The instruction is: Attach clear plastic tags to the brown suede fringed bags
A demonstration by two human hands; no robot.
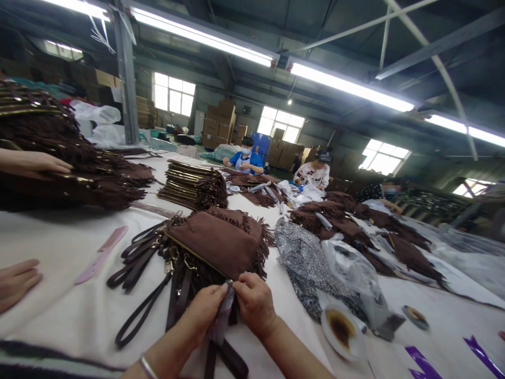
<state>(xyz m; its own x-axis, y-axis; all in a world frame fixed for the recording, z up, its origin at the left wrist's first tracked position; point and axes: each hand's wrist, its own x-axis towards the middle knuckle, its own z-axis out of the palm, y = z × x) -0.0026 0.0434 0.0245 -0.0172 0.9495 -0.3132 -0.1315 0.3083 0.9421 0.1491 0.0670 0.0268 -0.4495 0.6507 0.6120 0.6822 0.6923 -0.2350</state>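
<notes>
Both my hands meet at the lower edge of a brown fringed pouch (216,237) on top of a pile of similar pouches. My left hand (209,305) is closed on a clear plastic sleeve (223,316) that hangs down between my hands. Beside it, my right hand (256,302) pinches at the sleeve's upper end, close to the pouch; its fingertips partly hide the spot. Dark brown wrist straps (144,305) with gold-coloured clasps fan out from the pile to the left. Another strap end (232,358) shows below my hands.
Another person's hands (18,284) are at the left, by a big heap of fringed pouches (71,158). A pink comb (101,255) lies on the white table. Behind stands a pouch stack (189,184). Rightward are grey tweed cloth (300,263), a dish of brown liquid (341,329) and purple ribbon (422,363). Several co-workers sit beyond.
</notes>
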